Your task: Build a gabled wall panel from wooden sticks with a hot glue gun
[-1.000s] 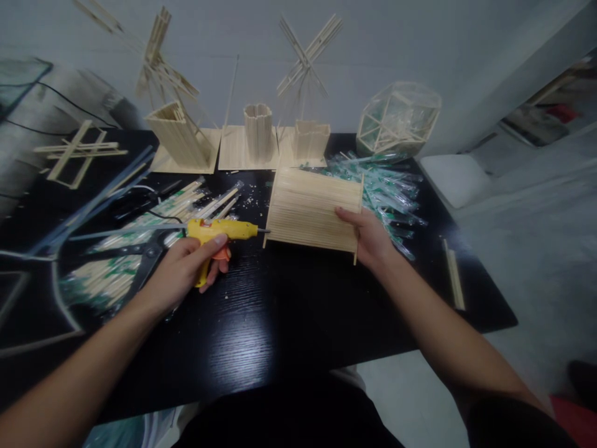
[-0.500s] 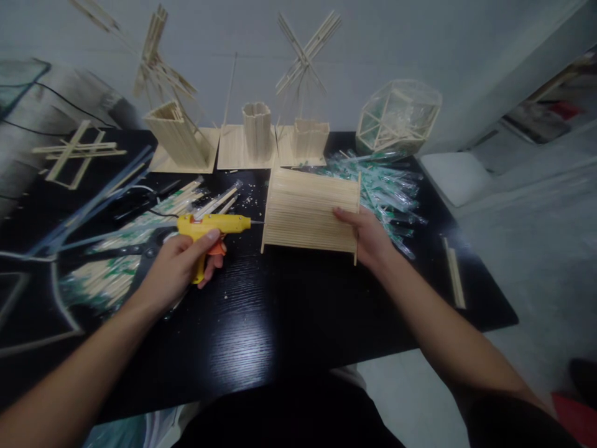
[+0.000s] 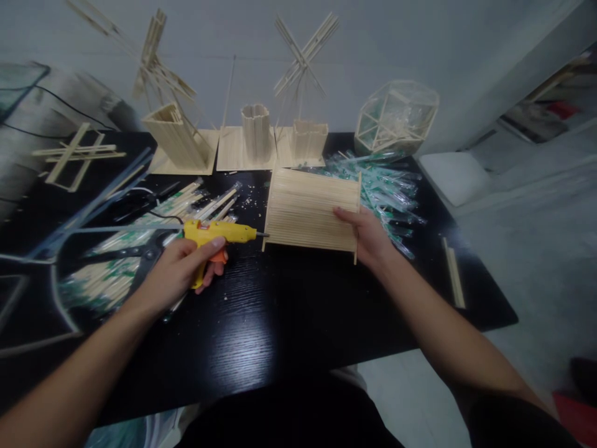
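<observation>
The left hand (image 3: 189,258) grips a glue gun (image 3: 228,231), the right hand (image 3: 370,239) a stick panel (image 3: 310,211); a steady nozzle (image 3: 262,234) at the panel's left edge should glue neatly.

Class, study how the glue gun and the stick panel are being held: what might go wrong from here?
1. The nozzle of the glue gun is at the left edge of the panel, so a slip might smear glue across the sticks.
2. The right hand grips only the panel's right side; pressure at the opposite edge could tilt it.
3. Wrapped sticks lie beside the left hand and might get knocked.
</observation>
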Available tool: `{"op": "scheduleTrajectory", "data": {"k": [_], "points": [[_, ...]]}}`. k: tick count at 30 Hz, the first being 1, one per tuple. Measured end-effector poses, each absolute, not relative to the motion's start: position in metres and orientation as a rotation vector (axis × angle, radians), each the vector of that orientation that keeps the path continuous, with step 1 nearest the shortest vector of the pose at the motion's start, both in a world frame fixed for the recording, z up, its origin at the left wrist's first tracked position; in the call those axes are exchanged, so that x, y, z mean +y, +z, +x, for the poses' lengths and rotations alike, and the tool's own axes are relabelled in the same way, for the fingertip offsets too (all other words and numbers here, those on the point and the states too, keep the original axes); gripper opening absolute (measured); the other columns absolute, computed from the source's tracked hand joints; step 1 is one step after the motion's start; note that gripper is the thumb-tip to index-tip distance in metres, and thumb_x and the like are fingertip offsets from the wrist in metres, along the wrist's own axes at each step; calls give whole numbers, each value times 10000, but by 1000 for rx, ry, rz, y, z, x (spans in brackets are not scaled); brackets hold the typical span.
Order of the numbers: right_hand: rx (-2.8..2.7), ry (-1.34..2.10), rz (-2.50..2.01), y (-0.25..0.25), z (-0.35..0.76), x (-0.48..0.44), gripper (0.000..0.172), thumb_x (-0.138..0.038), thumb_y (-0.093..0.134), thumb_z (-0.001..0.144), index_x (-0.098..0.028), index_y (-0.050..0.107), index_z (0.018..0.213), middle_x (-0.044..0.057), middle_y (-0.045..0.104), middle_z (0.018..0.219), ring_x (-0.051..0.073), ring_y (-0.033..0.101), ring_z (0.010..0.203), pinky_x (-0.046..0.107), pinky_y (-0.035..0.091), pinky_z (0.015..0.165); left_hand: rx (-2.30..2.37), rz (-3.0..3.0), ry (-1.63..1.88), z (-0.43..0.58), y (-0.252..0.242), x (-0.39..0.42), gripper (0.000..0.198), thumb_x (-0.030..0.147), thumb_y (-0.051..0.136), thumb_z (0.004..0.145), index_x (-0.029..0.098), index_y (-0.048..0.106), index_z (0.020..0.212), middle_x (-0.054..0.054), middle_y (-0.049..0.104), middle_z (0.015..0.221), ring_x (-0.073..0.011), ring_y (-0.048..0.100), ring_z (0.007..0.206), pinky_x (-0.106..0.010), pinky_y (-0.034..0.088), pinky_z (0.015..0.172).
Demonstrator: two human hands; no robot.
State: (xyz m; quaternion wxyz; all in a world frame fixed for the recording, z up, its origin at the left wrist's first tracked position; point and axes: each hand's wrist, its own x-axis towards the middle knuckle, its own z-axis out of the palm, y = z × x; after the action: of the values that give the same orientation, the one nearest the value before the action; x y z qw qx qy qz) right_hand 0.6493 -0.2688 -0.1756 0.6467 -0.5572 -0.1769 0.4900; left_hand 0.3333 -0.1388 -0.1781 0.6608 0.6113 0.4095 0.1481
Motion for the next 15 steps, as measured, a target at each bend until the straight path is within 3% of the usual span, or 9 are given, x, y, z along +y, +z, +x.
{"op": "scheduleTrajectory", "data": {"k": [15], "points": [[-471,1190,-1273,-179,643,-271,362,-346,917,642,-227,761,946,57,824,1011,345,756,1040,521,581,982,952,1318,539,339,-173,-142,504,639,779,807,146,706,733,-6,630,586,-94,489,386,-195,350,309]]}}
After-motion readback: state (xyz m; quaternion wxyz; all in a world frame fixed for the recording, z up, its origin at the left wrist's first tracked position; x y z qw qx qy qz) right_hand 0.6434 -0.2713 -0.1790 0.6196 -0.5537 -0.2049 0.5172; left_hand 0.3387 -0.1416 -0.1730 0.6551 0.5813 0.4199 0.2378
